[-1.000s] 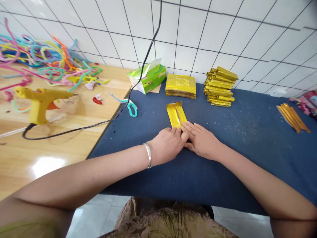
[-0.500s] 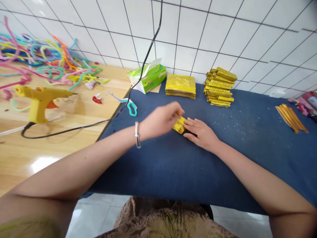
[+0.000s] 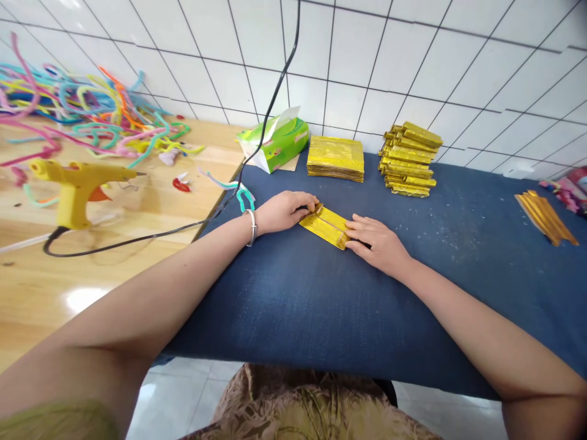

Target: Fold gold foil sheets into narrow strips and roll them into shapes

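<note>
A sheet of shiny gold foil paper [image 3: 326,225] lies aslant on the dark blue cloth, with both its ends turned up or folded over. At its far left end, the fingers and thumb of my left hand [image 3: 288,211] are closed on the folded edge. The fingers of my right hand [image 3: 378,243] are stretched out, their tips resting on the paper's right end. Behind the sheet sits a neat stack of flat gold papers [image 3: 335,159]. To the right of that stack is a pile of rolled or folded gold papers [image 3: 408,160].
A green tissue pack [image 3: 287,143] stands by the tiled wall. On the wooden table at left lie a yellow glue gun [image 3: 76,189] and a heap of coloured pipe cleaners [image 3: 92,104]. A black cord [image 3: 275,91] hangs across the view. Several orange-gold strips [image 3: 545,217] lie far right.
My left hand has come down and left from over the paper to its left end, uncovering the middle of the sheet. My right hand has stayed nearly in place.
</note>
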